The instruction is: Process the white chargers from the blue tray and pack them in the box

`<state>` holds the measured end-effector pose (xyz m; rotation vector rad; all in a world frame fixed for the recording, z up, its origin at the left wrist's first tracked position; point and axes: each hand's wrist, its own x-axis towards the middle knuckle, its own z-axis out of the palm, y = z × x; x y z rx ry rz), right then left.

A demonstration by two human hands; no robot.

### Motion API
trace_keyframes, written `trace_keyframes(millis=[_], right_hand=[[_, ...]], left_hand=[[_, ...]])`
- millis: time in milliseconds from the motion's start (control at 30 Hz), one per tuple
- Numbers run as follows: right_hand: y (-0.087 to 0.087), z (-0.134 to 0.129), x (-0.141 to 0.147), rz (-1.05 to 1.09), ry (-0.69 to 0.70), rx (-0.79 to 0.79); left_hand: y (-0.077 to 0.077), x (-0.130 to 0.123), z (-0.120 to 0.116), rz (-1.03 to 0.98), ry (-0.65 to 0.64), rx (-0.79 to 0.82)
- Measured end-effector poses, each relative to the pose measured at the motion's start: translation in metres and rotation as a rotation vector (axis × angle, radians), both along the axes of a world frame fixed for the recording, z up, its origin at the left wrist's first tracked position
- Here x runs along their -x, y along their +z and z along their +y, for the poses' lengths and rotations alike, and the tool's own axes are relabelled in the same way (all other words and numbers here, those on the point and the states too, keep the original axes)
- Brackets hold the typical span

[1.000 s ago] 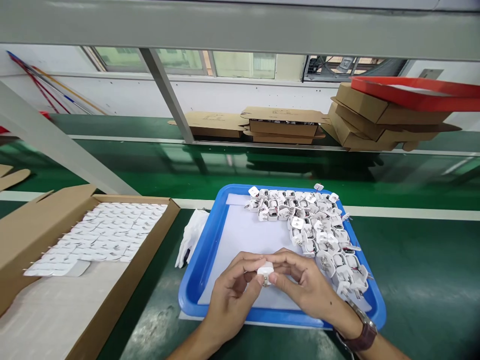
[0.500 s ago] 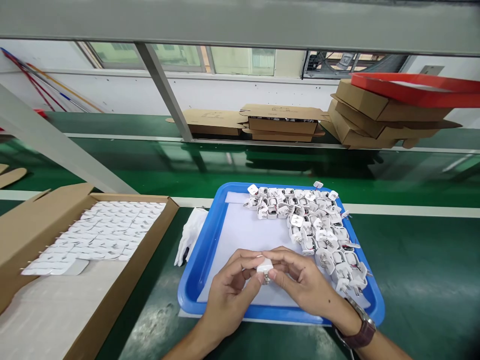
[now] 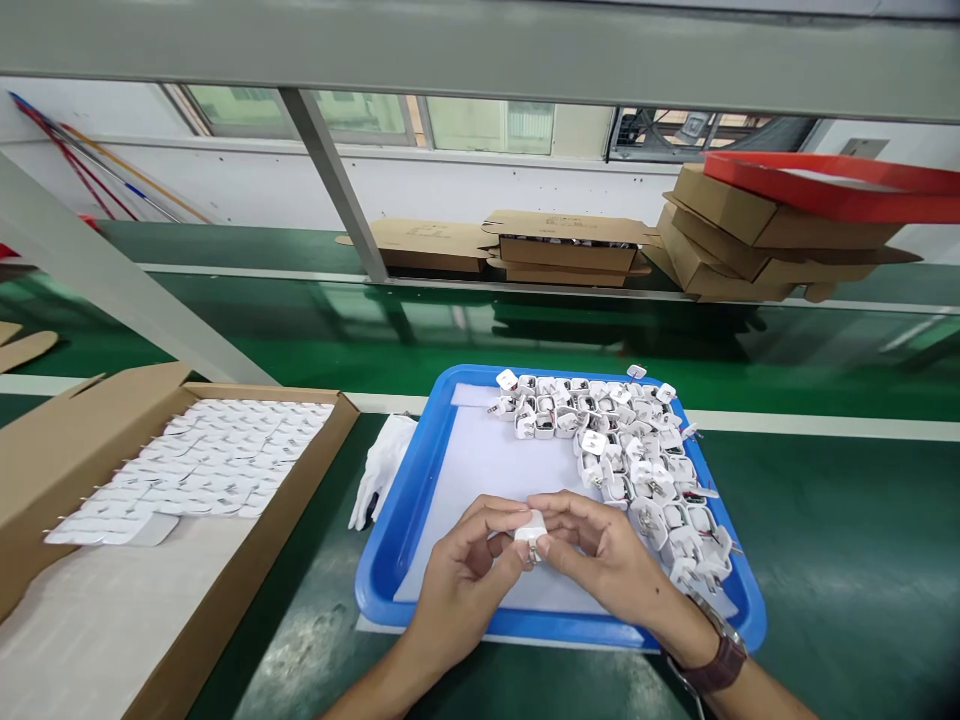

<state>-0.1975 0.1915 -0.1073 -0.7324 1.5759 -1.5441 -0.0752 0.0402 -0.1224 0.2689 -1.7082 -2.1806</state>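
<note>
Head view shows your left hand (image 3: 457, 575) and right hand (image 3: 600, 560) pinching one white charger plug (image 3: 531, 528) over the blue tray (image 3: 405, 520), many loose plugs (image 3: 645, 470) left, rows already boxed (image 3: 202, 460).

Far off, a white wall (image 3: 465, 190) carries a row of windows (image 3: 375, 120); grey frame beams (image 3: 480, 45) cross overhead.

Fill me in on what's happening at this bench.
A person holds one small white plug part between the fingertips of the left hand and right hand, above a blue tray. A heap of similar white parts fills the tray's far and right side. To the left, an open cardboard box holds neat rows of white pieces. A white glove lies between box and tray.
</note>
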Motion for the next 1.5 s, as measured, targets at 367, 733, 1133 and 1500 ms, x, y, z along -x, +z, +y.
trace_keyframes(millis=[367,733,1133,1500], right_hand=[[0.004,0.001,0.001,0.016,-0.046,-0.038],[-0.004,0.0,-0.003,0.367,-0.051,0.103],[-0.001,0.001,0.001,0.211,-0.124,0.05],[-0.009,-0.004,0.001,0.452,-0.22,0.135]], left_hand=[[0.005,-0.003,-0.01,-0.121,-0.048,-0.157],[0.001,0.001,-0.004,-0.093,0.155,0.254],[-0.003,-0.003,-0.006,-0.02,0.191,0.55],[0.001,-0.006,-0.005,-0.053,0.149,0.625]])
